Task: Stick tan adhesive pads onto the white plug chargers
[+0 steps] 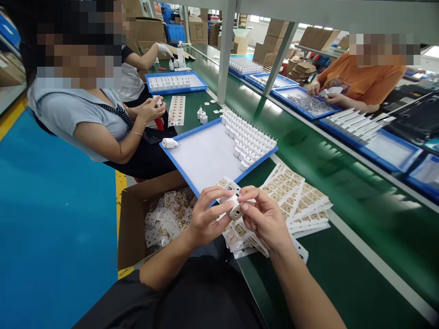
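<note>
Between my hands is a small white charger, its end with dark port openings turned toward me. My left hand grips it from the left, fingers on its top and side. The thumb and forefinger of my right hand are pinched at its right edge; whether they hold a small piece there is hard to make out. Under and beside my hands lie stacked sticker sheets with tan labels. Just beyond, a blue-rimmed tray bears rows of white chargers with pins up, and one charger lies at its left corner.
A cardboard box of used backing sheets stands left of my lap. Two people sit along the left side, another across the green conveyor. Metal posts rise beyond the tray. More blue trays line the far side.
</note>
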Demonstrator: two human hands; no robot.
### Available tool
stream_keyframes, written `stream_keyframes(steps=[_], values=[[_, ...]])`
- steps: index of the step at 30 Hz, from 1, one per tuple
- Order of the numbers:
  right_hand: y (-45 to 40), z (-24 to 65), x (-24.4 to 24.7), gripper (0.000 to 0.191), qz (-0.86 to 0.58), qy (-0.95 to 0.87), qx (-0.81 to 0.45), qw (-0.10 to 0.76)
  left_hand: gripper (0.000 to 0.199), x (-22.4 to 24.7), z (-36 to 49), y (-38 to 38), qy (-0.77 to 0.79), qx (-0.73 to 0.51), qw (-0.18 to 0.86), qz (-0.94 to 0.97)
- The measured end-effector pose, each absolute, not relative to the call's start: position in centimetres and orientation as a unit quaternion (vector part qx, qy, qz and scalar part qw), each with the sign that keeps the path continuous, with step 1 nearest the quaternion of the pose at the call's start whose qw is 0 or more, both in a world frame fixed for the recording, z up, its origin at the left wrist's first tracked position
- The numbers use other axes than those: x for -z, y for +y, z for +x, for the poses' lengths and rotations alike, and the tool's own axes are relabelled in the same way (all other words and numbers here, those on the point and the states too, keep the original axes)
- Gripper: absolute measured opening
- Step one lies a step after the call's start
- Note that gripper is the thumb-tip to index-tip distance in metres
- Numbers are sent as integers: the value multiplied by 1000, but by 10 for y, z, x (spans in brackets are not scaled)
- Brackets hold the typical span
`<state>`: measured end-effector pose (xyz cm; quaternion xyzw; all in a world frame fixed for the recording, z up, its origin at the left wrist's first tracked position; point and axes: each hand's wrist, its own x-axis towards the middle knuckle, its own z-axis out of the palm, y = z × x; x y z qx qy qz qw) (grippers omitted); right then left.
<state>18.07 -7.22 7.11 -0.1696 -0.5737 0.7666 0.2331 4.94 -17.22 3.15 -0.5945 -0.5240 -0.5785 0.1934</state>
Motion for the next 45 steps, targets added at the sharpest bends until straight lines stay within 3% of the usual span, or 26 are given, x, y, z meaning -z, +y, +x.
stream_keyframes(steps=[8, 17, 20, 25, 29, 32, 36, 41, 45], values=[[-75, 180, -72, 8, -175, -549, -781, 242, 44, -29, 49, -172, -515, 571, 219, -600], [-75, 179, -70, 7, -170, -575, -758, 257, 43, -29, 50, -175, -531, 579, 177, -592], [-70, 183, -75, 6, -166, -665, -676, 272, 46, -30, 49, -176, -530, 593, 139, -590], [-66, 187, -79, 8, -121, -834, -423, 333, 48, -31, 49, -180, -524, 599, 108, -596], [-67, 191, -81, 17, -11, -880, -305, 364, 41, -25, 48, -183, -575, 615, -13, -539], [-70, 197, -84, 15, 7, -864, -393, 314, 35, -16, 33, -188, -628, 629, -79, -450], [-91, 188, -65, 5, -129, -838, -494, 193, 37, 2, -10, -212, -658, 667, -75, -341], [-161, 128, 23, 20, -175, -824, -536, 58, 45, 25, -49, -260, -680, 691, -61, -237], [-191, 59, 98, 14, -253, -789, -559, 47, 47, 36, -52, -283, -692, 680, -56, -234]])
